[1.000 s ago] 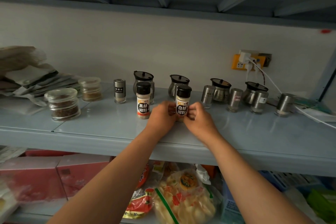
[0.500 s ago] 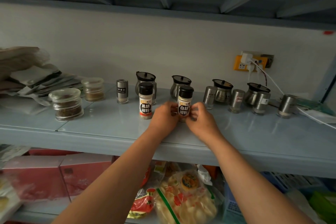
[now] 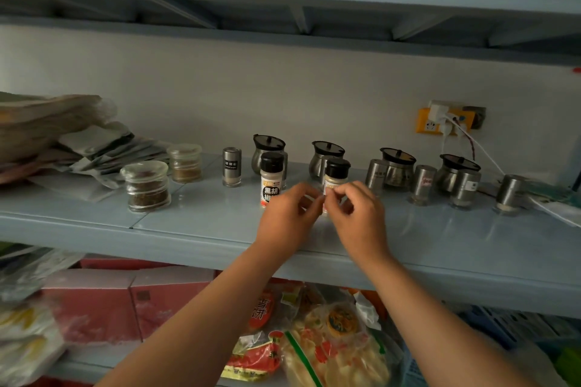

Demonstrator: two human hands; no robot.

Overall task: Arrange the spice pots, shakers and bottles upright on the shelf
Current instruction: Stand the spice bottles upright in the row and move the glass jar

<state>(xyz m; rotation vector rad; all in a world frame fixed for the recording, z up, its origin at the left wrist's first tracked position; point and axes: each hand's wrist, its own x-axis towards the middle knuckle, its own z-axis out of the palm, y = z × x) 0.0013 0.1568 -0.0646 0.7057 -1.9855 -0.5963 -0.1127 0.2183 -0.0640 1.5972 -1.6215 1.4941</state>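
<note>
On the pale blue shelf (image 3: 204,229) a white pepper bottle (image 3: 336,171) with a black cap stands upright at the middle. My left hand (image 3: 287,218) and my right hand (image 3: 361,214) meet in front of it, fingertips pinched on its lower body, which they hide. A black pepper bottle (image 3: 270,181) stands upright just to the left. Steel pots with dark lids (image 3: 268,148) line the back, and several steel shakers (image 3: 423,184) stand upright to the right. One more steel shaker (image 3: 231,166) stands left of them. Two glass jars (image 3: 147,185) stand further left.
A heap of bags and packets (image 3: 63,138) fills the shelf's left end. A yellow wall socket (image 3: 446,121) with a white cable hangs at the back right. The shelf below holds red boxes (image 3: 125,305) and snack bags (image 3: 333,339).
Both hands have loosened from a full wrap around the white pepper bottle to a fingertip hold low on it. The view has shifted slightly; the bottle stays upright.
</note>
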